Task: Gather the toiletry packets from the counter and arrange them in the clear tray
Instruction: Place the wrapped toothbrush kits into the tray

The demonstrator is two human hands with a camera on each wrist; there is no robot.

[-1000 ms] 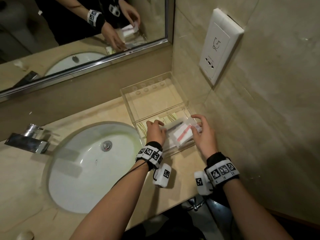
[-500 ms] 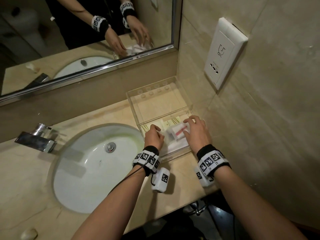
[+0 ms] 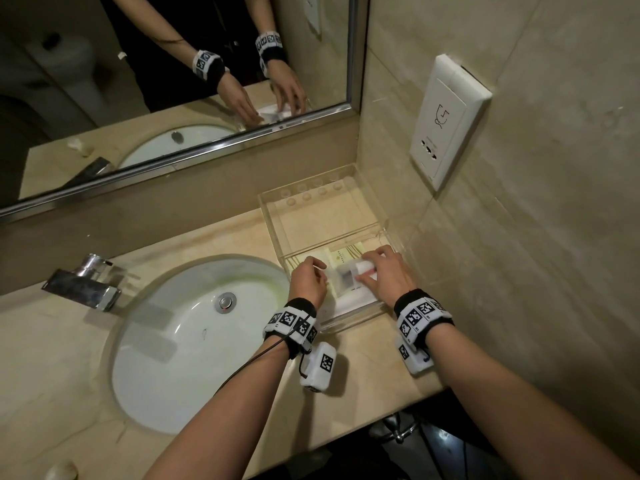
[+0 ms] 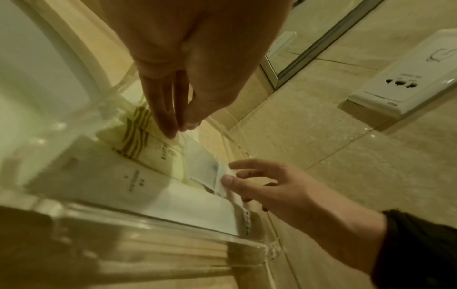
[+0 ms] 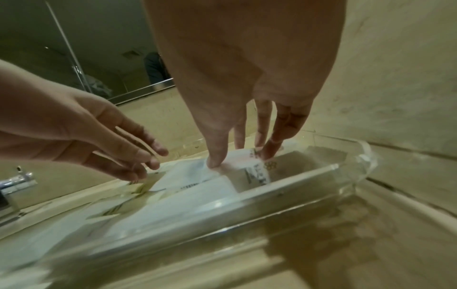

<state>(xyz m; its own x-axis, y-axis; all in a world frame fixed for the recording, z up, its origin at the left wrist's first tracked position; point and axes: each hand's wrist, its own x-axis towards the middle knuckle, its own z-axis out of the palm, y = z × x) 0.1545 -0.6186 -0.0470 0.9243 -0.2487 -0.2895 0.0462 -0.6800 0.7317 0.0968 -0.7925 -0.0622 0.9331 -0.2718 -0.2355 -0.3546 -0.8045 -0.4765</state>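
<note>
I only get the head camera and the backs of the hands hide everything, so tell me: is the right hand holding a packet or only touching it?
Observer: Holding. In the right wrist view the right hand pinches a white packet between thumb and fingers, low inside the clear tray.
Operator: What about the left hand? Is it grabbing one too?
Observer: No. In the left wrist view the left hand has its fingers straight and close together, and only the tips press down on a striped packet lying in the tray.
</note>
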